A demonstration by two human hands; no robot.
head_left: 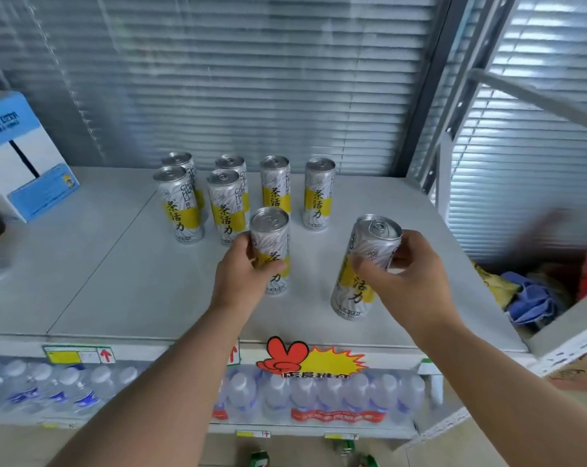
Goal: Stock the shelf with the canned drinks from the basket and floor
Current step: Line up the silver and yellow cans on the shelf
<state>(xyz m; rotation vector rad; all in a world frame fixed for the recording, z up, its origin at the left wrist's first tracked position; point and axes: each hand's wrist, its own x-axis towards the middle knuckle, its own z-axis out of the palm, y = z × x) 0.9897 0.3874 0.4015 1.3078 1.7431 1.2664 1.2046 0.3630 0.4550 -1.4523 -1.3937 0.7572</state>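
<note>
Silver-and-yellow cans, eight in view. Six cans (228,197) stand upright on the grey shelf (133,281), at 12 o'clock from the hands: two pairs toward 11, two singles toward 12–1. Left hand (241,274) reaches in from 7 o'clock, forearm straight, with fingers and thumb wrapped round the mid-body of the left can (270,230). That can is upright, just in front of the back group; base at shelf level, contact unclear. Right hand (410,281) comes in from 5 o'clock, thumb and fingers gripping the right can (373,244) just below its top rim. This can tilts, top toward 1 o'clock, base near the shelf's front edge. Blue box (19,156) sits at 9 o'clock on the shelf. Water bottles (302,392) fill the tier below, at 6 o'clock.
</note>
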